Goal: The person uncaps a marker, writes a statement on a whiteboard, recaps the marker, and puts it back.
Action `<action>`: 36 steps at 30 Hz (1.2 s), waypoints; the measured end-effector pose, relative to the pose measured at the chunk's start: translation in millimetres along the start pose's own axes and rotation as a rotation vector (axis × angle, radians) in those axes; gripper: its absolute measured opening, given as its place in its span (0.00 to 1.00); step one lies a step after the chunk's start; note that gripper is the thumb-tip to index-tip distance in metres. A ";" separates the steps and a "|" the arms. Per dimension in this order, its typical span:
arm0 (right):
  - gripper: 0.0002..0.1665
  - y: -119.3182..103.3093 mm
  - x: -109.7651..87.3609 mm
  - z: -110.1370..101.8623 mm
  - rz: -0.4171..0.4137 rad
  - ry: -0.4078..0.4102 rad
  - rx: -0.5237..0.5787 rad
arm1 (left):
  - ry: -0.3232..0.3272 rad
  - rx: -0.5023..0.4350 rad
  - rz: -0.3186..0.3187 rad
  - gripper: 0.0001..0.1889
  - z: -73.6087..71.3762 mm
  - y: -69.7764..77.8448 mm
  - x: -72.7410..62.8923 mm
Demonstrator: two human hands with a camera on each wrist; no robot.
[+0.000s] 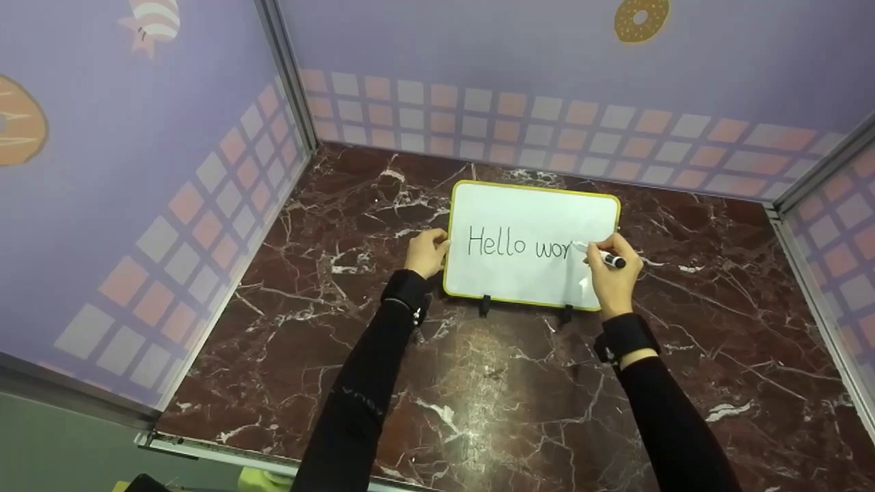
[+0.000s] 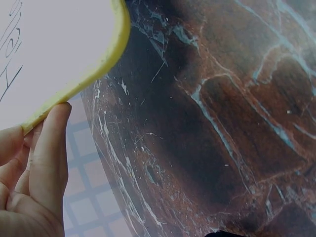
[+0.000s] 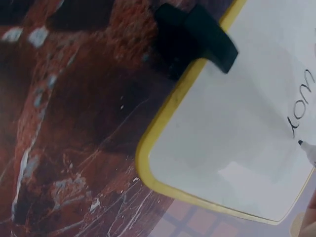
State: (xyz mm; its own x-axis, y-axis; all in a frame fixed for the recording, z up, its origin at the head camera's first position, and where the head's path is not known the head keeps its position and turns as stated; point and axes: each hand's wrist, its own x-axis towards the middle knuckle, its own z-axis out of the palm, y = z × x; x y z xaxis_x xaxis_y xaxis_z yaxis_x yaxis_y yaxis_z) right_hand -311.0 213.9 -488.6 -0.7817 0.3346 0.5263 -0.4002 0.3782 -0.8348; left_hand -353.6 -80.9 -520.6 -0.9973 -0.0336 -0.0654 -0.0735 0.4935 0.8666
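Observation:
A whiteboard point(image 1: 526, 277) with a yellow rim leans on a black stand whose two feet point(image 1: 485, 305) hook over its lower edge. "Hello wor" is handwritten across it in black. At the board's left edge, my left hand point(image 1: 425, 253) pinches the rim; in the left wrist view the thumb is at the front and the fingers point(image 2: 49, 148) reach behind. My right hand point(image 1: 617, 279) grips a whiteboard marker point(image 1: 614, 260), white with a black end. In the right wrist view the marker's dark tip point(image 3: 300, 142) is at the end of the "r"; whether it touches cannot be told.
The board stands on a dark red marbled tabletop point(image 1: 328, 369) with white veins. Purple panels point(image 1: 478, 41) with pink and white squares wall it in at the back, left and right. A yellow-green object point(image 1: 263, 480) shows below the table's front edge.

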 end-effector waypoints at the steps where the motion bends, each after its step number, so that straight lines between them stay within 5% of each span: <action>1: 0.08 0.4 0.7 -0.7 -0.005 0.008 0.004 | 0.001 0.004 0.000 0.11 0.2 0.2 0.2; 12: 0.07 4.8 6.6 -5.2 0.002 -0.021 0.033 | 0.004 0.032 -0.015 0.11 2.5 0.6 4.1; 27: 0.07 4.2 -4.8 -11.1 -0.064 -0.089 -0.080 | 0.025 0.068 0.020 0.12 -1.8 3.1 -0.1; 36: 0.08 6.1 -9.1 -18.0 -0.009 -0.073 -0.061 | 0.033 0.073 0.024 0.12 -0.4 2.2 -0.6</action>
State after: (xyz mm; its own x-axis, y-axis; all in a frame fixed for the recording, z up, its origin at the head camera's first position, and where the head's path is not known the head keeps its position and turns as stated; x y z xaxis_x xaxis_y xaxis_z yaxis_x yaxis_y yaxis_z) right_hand -297.8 228.7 -495.6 -0.8118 0.2680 0.5188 -0.3791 0.4339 -0.8173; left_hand -353.2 -80.1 -518.5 -0.9984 -0.0491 -0.0281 -0.0507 0.5567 0.8291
